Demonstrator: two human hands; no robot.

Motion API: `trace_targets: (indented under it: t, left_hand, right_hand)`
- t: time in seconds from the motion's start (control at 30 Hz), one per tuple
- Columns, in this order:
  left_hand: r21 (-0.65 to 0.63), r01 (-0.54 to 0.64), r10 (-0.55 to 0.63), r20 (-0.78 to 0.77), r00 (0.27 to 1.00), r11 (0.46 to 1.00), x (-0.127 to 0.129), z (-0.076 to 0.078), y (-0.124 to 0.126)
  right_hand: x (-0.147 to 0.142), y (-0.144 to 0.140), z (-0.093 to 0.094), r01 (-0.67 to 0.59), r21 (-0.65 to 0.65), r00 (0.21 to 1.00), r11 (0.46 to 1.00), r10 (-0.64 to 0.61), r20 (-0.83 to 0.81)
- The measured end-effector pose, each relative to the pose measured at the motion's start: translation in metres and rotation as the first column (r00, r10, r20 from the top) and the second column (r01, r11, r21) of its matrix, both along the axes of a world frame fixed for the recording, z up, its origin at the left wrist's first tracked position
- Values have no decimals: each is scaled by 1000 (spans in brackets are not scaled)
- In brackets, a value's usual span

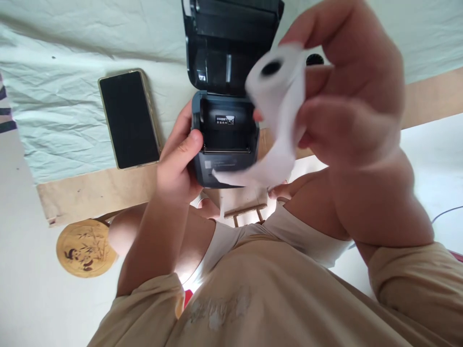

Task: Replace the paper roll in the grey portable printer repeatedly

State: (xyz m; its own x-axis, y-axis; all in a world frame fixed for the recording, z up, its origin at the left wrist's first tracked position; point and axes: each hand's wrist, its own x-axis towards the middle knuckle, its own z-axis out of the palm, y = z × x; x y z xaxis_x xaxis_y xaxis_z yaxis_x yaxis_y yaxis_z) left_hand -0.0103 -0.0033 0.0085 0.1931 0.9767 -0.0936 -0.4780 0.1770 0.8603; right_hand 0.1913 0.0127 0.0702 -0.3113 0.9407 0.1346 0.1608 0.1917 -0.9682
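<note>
My left hand (181,161) is closed round the left side of a small dark label printer (226,135), its thumb on the rim. The printer's black lid (231,46) is swung up, baring a hollow bay with a small printed sticker at the back. Over the printer's right side, my right hand (347,96) grips a white paper roll (278,82) with a dark hole in its core. A loose strip of paper hangs from the roll and curls left across the printer's front. The right hand and roll are somewhat blurred.
A phone (128,118) with a dark screen lies left of the printer on the pale green cloth (65,96). Along the near side runs the wooden table edge (97,193). A round wooden stool (86,248) with a panda picture stands below left. A small round black object (314,59) shows behind my right hand.
</note>
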Motion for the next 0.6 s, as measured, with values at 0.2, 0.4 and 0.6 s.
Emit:
trace_targets:
  t: [0.2,0.4,0.6]
  left_hand:
    - [-22,31,-29,70,997,999,1,1,2]
    - [-28,46,-44,92,995,999,1,3,2]
    - [-33,31,-27,117,993,999,3,5,0]
  right_hand:
    - [-1,28,-37,254,-237,947,938,-291,-137]
    - [1,23,-52,271,154,939,950,-296,173]
    - [8,18,-50,109,351,797,930,-293,528]
